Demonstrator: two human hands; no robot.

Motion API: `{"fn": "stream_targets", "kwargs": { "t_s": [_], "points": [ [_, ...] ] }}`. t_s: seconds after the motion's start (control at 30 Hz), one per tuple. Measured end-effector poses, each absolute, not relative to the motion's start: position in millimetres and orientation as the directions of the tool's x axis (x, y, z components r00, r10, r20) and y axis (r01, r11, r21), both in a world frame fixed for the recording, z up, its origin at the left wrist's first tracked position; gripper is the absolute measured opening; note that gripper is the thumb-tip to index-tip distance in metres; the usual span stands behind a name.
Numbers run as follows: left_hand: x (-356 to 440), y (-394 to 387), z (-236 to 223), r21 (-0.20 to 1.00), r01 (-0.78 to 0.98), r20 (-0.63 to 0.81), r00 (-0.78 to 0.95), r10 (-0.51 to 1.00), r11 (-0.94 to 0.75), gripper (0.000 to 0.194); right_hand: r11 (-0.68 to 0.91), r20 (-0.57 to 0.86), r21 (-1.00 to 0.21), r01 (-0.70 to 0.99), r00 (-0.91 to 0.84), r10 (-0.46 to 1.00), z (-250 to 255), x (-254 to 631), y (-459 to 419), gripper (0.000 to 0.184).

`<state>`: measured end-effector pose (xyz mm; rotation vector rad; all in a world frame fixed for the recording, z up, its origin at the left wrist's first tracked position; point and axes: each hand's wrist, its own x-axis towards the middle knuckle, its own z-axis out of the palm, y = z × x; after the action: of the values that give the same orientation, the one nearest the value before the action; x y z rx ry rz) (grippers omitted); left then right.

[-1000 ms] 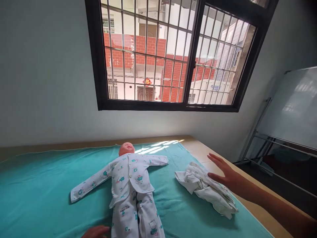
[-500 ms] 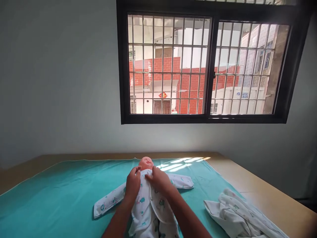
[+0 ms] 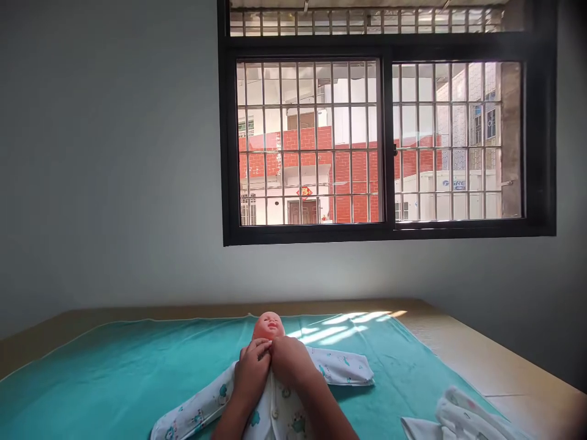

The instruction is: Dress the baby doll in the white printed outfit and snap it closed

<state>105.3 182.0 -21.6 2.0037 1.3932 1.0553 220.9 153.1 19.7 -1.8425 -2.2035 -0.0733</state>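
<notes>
A baby doll (image 3: 268, 324) lies face up with its head toward the window, dressed in a white printed baby outfit (image 3: 346, 365) whose sleeves spread out to both sides. Just under the doll's chin, my left hand (image 3: 253, 371) has its fingers closed at the neckline. Close against it, my right hand (image 3: 293, 363) is curled over the same spot, knuckles up. Both hands pinch the collar area; the exact bit of fabric between the fingertips is hidden. Below them a button shows on the outfit's front edge.
A teal cloth (image 3: 114, 379) covers much of the wooden table (image 3: 463, 342). At the lower right lies a crumpled white printed garment (image 3: 472, 415). Behind the table stand a wall and a barred window (image 3: 312, 235). Sunlight stripes fall on the cloth near the doll's head.
My hands have come together at the doll's neckline; before, they were apart on either side of the front opening. The front edges are now drawn together. The view has tilted up.
</notes>
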Motion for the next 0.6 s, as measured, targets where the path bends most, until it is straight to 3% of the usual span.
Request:
{"fn": "stream_targets", "kwargs": {
  "t_s": [0.1, 0.23, 0.3, 0.6],
  "points": [
    [105.8, 180.6, -20.1, 0.734, 0.572, 0.31, 0.198, 0.93, -0.367, 0.036, 0.229, 0.228, -0.167, 0.959, -0.188, 0.955, 16.8, 234.0, 157.7, 0.025],
    [106.1, 179.8, -20.2, 0.735, 0.572, 0.299, 0.207, 0.931, -0.363, 0.037, 0.249, 0.242, -0.417, 0.874, -0.157, 0.957, 5.7, 251.7, 163.4, 0.032],
    [106.5, 179.1, -18.8, 0.731, 0.571, 0.302, 0.22, 0.928, -0.373, 0.036, 0.257, 0.266, -0.482, 0.838, -0.14, 0.954, 0.9, 254.5, 164.6, 0.029],
    [105.8, 174.7, -13.4, 0.734, 0.575, 0.285, 0.222, 0.932, -0.361, 0.031, 0.14, 0.344, -0.349, 0.927, -0.012, 0.939, 3.1, 227.6, 152.8, 0.023]
  ]
}}
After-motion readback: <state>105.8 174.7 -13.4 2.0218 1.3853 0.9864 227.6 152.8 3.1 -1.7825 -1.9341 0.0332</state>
